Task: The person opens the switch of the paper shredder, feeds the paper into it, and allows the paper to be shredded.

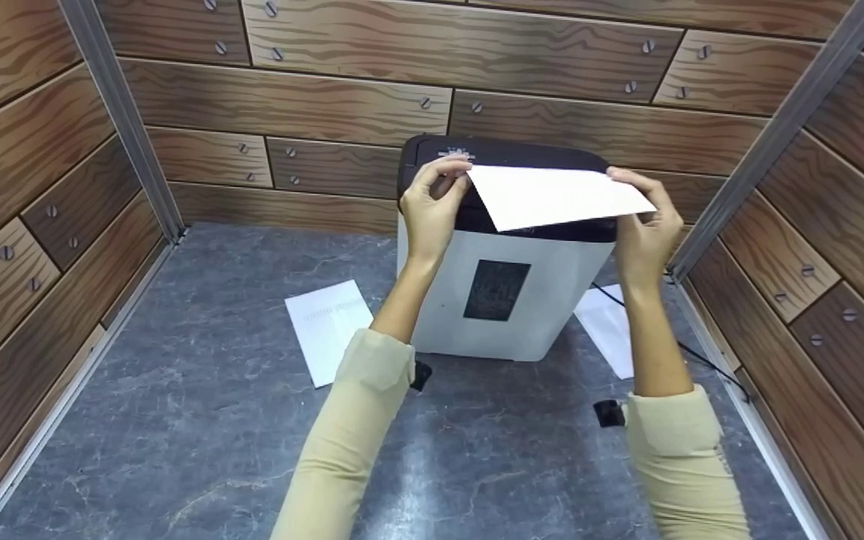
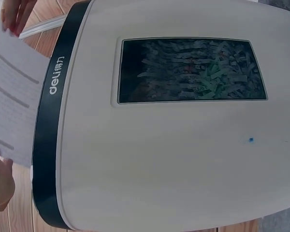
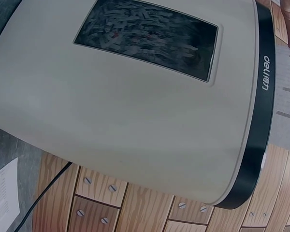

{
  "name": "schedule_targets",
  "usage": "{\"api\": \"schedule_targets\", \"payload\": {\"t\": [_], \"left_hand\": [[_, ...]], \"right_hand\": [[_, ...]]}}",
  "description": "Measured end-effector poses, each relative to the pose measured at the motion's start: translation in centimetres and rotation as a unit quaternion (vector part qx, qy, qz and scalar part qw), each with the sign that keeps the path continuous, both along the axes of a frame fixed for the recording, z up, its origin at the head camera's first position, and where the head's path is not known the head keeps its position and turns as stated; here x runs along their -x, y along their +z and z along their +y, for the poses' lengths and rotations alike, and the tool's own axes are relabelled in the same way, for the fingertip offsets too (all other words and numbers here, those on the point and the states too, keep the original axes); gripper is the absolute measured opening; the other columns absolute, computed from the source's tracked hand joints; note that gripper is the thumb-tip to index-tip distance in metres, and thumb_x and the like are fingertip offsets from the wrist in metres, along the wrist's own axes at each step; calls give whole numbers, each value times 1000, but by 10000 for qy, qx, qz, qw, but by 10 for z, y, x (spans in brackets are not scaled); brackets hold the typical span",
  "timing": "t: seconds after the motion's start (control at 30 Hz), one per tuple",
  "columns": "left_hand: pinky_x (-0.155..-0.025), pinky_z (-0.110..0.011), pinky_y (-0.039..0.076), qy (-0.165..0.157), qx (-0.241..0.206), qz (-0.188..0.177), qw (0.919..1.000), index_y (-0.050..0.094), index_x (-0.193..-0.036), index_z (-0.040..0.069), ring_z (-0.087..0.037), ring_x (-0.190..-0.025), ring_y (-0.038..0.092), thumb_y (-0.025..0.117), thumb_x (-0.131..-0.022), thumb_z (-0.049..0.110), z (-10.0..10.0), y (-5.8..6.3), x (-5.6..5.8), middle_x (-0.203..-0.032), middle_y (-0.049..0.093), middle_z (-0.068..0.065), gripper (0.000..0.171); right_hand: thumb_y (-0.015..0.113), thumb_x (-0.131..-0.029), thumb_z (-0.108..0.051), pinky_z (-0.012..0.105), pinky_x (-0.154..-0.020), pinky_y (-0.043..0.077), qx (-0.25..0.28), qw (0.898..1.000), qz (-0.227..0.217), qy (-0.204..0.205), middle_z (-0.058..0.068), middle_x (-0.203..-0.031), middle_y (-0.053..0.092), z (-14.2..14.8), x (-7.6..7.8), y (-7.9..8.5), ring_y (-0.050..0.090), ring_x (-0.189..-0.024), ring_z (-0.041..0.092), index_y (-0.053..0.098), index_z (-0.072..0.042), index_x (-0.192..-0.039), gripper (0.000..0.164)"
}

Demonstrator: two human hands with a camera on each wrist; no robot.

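Both hands hold a white sheet of paper [image 1: 559, 196] at its two sides, over the dark top of a paper shredder [image 1: 432, 292]. My left hand [image 1: 432, 206] pinches the left corner between thumb and fingers. At the right end, my right hand [image 1: 646, 225] grips the sheet with its thumb below and fingers along the edge. Printed lines show on the sheet's underside [image 2: 12, 92] in the left wrist view. The shredder has a pale body and a dark window [image 2: 193, 70], behind which shredded paper strips show. Its feed slot is hidden beneath the sheet.
One paper [image 1: 327, 326] lies on the grey marbled floor left of the shredder, another [image 1: 608, 326] at its right. A black cable [image 1: 709, 364] runs out to the right. Wood-patterned walls [image 1: 342, 101] with metal corner posts [image 1: 121, 112] stand around.
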State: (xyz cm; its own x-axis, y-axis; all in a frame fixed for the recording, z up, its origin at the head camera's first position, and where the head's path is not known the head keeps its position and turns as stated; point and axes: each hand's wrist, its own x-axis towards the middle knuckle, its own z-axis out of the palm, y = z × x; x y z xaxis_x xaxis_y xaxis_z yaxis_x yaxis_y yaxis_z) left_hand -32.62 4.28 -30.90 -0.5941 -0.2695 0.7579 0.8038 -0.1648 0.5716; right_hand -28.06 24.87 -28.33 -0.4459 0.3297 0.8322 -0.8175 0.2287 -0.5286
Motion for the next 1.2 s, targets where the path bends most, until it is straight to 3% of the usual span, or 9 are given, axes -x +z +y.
{"api": "schedule_targets", "payload": {"t": [0.07,0.2,0.37,0.5,0.67,0.77,0.93,1.1,1.2], "left_hand": [[-90,-33,45,33,126,-143,9998,64,-89,-11,-20,-100,59,62,-81,-11,0,-4,6,-103,61,-20,9],[-88,-27,46,166,390,-401,9983,66,-91,-8,-12,-98,60,65,-83,-3,0,-4,6,-100,63,-15,10],[-79,-20,49,648,1050,-647,9902,69,-91,-2,-7,-87,63,66,-85,7,-2,-5,6,-91,67,-9,12],[-80,-18,46,1317,1916,-877,9686,71,-94,4,-8,-90,62,65,-87,16,-4,-6,5,-93,69,-4,15],[-99,-24,34,1836,2697,-1040,9395,71,-99,6,-14,-103,58,62,-89,22,-3,-5,3,-99,68,-3,21],[-105,-28,25,1917,2879,-1097,9318,70,-101,6,-17,-108,55,61,-90,23,-2,-5,2,-102,67,-4,23],[-105,-27,25,1956,2955,-1139,9282,70,-104,6,-19,-110,53,60,-90,24,-2,-5,2,-104,66,-4,24],[-106,-26,24,1971,3067,-1181,9236,69,-105,7,-17,-109,53,60,-90,25,-2,-6,1,-105,66,-3,25],[-106,-27,23,1997,3188,-1149,9194,68,-106,6,-16,-108,53,60,-90,25,-2,-8,2,-105,66,-4,26]], "right_hand": [[60,-82,11,30,-80,49,-43,10000,-45,-19,21,-93,66,1,1,-1,62,-91,25,64,14,-90,10],[59,-84,9,25,-75,48,-273,9992,-143,-242,22,-92,66,3,3,-4,62,-87,21,64,14,-92,11],[59,-85,7,24,-78,47,-532,9960,-344,-630,18,-89,67,5,5,-9,61,-87,16,65,12,-91,10],[60,-84,8,24,-79,45,-614,9923,-595,-896,18,-88,67,6,7,-12,61,-86,15,66,11,-90,9],[60,-84,9,20,-75,45,-669,9873,-955,-1082,17,-87,67,5,8,-14,60,-82,7,67,9,-88,9],[62,-84,7,19,-74,45,-765,9848,-1067,-1141,17,-88,67,5,9,-15,59,-81,5,68,7,-89,9],[62,-83,6,20,-76,45,-836,9841,-1077,-1135,18,-89,67,7,12,-18,60,-82,7,68,8,-90,9],[60,-85,5,21,-77,46,-794,9867,-1091,-911,16,-92,67,19,29,-30,61,-83,10,68,8,-93,12],[61,-87,-1,21,-80,46,-965,9822,-1157,-1118,11,-94,68,25,36,-37,62,-87,9,70,4,-95,13]]}}
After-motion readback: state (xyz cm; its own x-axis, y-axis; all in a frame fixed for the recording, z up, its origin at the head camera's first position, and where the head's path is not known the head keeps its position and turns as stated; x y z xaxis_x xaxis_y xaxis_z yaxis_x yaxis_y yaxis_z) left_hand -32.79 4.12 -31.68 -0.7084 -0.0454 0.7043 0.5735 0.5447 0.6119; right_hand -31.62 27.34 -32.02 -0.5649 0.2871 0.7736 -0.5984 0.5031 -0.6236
